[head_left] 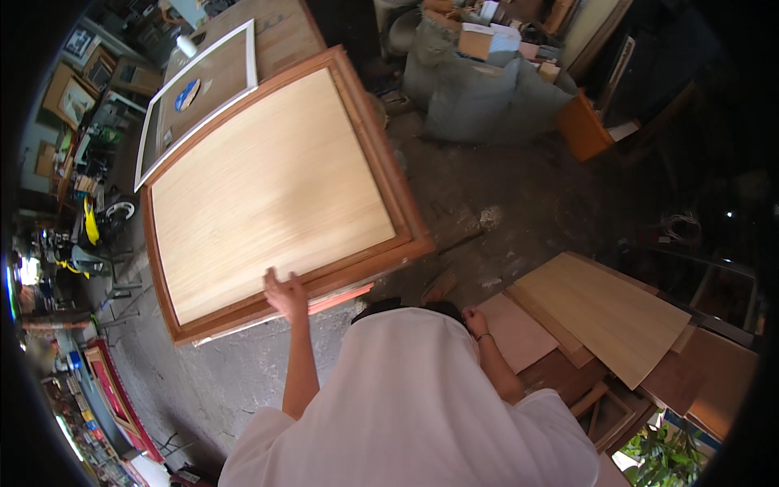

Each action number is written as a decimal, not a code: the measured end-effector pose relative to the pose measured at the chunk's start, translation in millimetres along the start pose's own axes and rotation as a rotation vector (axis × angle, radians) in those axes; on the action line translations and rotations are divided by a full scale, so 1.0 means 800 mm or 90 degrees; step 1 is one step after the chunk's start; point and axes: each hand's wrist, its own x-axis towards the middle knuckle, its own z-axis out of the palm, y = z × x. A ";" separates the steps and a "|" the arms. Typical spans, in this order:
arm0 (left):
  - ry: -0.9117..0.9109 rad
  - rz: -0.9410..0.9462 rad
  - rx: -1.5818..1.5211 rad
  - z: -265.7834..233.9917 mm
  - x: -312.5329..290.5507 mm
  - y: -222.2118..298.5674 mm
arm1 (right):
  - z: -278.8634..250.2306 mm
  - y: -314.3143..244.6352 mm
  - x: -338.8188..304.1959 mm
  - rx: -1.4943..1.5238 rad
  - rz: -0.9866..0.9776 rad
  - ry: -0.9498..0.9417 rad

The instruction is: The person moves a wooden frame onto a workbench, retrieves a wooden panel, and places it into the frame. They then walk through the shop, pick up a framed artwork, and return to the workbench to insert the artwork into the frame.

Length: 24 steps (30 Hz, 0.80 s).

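Note:
A pale wood panel (268, 191) lies inside a brown wooden picture frame (369, 134) on a worktable to my left front. Over the frame's near edge is my left hand (286, 295), its fingers spread and nothing in them; whether it touches the wood I cannot tell. Down beside my waist hangs my right hand (474, 320), nearest to a pinkish board (513, 331). Its fingers are small and partly hidden, so their shape is unclear.
Behind the panel, a white frame (251, 53) rests on the table with a blue round item (187, 95) within it. Large grey sacks (471, 89) of scraps stand ahead. Stacked boards (604, 312) lie at my right. A red-lined frame (118, 398) stands at far left.

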 end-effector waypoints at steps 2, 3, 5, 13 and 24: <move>-0.054 0.124 -0.147 0.013 -0.019 0.109 | -0.029 0.008 0.001 -0.044 -0.005 0.025; -0.055 0.224 -0.200 0.015 -0.033 0.164 | -0.045 0.011 0.002 0.054 0.029 0.009; -0.181 0.331 -0.314 0.013 -0.055 0.263 | -0.079 0.013 0.010 0.231 0.206 -0.009; -0.613 0.576 -0.328 0.022 -0.104 0.459 | -0.212 0.055 0.028 0.013 0.091 0.311; -0.786 0.444 -0.087 0.181 -0.077 0.566 | -0.161 0.111 -0.019 0.161 0.312 0.174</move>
